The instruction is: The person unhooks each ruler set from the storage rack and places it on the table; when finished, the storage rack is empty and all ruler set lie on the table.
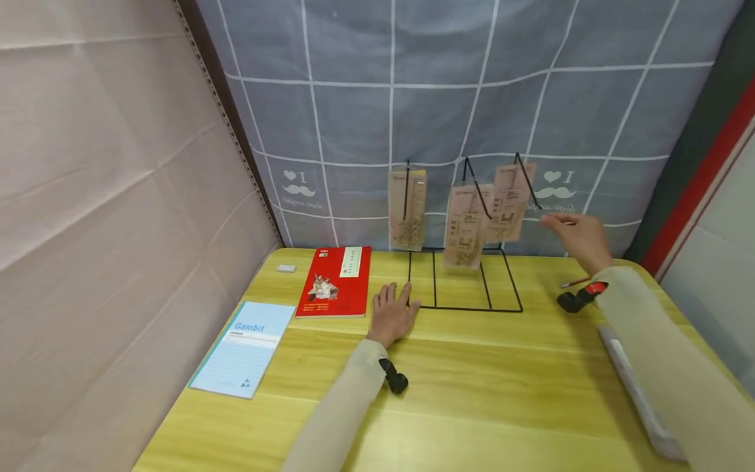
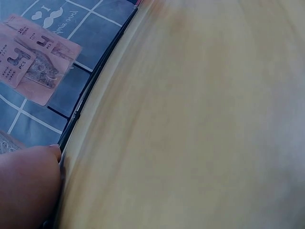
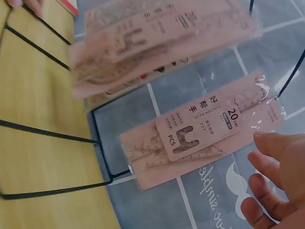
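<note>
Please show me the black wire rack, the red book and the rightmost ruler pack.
Black wire rack [image 1: 466, 309]: head view, front base bar.
Red book [image 1: 337, 282]: head view, front cover.
Rightmost ruler pack [image 1: 508, 204]: head view, printed label.

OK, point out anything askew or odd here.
The middle ruler packet and right ruler packet hang tilted, unlike the straighter left packet. Also, the lettering on the checked curtain reads backwards.

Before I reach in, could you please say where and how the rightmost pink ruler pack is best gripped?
Probably pinch the rightmost pink ruler pack by its lower right edge, coming from the right: it is flat, its top hangs on the black hook, and in the head view the neighbouring pack overlaps its lower left.
</note>
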Tool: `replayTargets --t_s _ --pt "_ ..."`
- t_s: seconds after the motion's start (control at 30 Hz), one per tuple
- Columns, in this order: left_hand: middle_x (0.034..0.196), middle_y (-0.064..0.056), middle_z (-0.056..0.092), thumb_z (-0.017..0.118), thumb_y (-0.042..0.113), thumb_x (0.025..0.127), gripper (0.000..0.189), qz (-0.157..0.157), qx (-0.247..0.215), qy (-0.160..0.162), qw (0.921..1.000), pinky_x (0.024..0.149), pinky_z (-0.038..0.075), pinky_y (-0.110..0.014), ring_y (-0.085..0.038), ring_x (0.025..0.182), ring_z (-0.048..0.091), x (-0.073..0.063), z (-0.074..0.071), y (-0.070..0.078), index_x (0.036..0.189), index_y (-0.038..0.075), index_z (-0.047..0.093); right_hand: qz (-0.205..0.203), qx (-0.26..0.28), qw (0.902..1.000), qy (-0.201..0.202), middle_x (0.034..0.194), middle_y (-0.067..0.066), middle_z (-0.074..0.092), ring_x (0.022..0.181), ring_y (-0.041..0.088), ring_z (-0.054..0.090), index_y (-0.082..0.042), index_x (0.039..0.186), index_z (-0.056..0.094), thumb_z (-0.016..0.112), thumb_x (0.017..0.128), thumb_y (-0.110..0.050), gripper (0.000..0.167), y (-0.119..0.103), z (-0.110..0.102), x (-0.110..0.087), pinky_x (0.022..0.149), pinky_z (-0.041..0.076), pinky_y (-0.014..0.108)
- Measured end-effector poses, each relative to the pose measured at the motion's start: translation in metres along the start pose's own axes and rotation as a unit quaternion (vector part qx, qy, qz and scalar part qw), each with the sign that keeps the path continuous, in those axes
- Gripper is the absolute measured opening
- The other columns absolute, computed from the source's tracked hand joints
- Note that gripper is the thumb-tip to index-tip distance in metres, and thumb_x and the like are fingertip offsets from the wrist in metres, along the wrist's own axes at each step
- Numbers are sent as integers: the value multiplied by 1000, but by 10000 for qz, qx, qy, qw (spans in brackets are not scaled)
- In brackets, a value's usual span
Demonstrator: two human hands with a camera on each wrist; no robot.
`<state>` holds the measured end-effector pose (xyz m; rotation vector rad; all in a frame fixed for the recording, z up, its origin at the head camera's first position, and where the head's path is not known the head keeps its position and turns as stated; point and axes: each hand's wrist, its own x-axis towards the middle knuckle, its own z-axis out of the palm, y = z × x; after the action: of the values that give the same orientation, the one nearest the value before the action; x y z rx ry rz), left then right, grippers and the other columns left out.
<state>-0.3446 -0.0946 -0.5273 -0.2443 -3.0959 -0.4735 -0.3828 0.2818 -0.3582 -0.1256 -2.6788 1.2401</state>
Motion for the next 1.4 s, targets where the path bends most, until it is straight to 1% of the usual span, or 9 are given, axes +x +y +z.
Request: replayTargets --t_s 0.2,0.37,0.53,0.63,0.93,1.07,1.2,1.3,1.4 --pt "170 -15 21 27 53 112 61 31 -37 91 9999 127 16 -57 -38 158 16 -4 0 4 167 27 23 57 485 9983 313 148 25 56 141 42 51 -3 147 57 47 106 -53 65 -11 9 29 111 44 58" --pt "171 -14 20 27 54 112 62 65 -88 84 9999 127 15 -57 -37 159 15 -4 0 7 167 27 23 190 764 9954 551 149 21 56 145 37 49 -3 142 62 56 104 -49 59 -13 14 47 117 42 54" --pt "173 -12 16 24 56 111 62 8 -33 -60 10000 129 13 -56 -36 161 12 -1 -1 9 168 30 18 203 714 9951 648 151 22 55 143 38 51 -4 148 55 55 104 -51 65 -17 15 55 113 45 50" --pt "174 -11 14 21 57 111 63 -37 -16 -127 9999 129 12 -55 -35 162 10 1 0 10 168 32 15 191 615 9960 618 154 21 52 139 35 54 -6 152 52 53 103 -56 70 -18 14 59 98 52 37" --pt "173 -11 15 21 58 110 64 3 107 -52 9999 128 14 -55 -35 161 12 2 1 8 168 31 16 -419 139 9987 253 156 32 43 142 52 45 0 156 42 48 106 -54 74 -15 11 70 112 42 62" --pt "173 -10 15 18 60 110 64 -16 86 -107 9999 129 13 -55 -35 161 11 4 4 6 168 33 14 -339 112 9988 349 148 30 54 129 41 56 5 146 55 53 104 -53 71 -13 13 73 93 51 39" --pt "174 -10 15 17 60 110 64 -64 138 -125 9998 129 14 -54 -34 162 11 6 5 4 168 34 13 -183 251 9985 446 147 25 57 114 25 57 1 143 60 59 101 -52 68 -15 15 73 71 42 17" --pt "174 -10 14 17 60 109 64 -100 199 -140 9997 129 14 -54 -34 162 11 7 6 1 168 34 12 -88 337 9988 351 155 20 52 122 28 57 -2 147 57 58 100 -57 72 -16 16 71 71 44 17" --pt "173 -10 15 17 60 109 65 -108 180 -114 9997 129 15 -54 -35 161 12 7 6 -3 168 34 13 -90 359 9991 229 158 19 48 137 35 51 -4 148 56 55 100 -60 74 -17 17 69 86 48 28"
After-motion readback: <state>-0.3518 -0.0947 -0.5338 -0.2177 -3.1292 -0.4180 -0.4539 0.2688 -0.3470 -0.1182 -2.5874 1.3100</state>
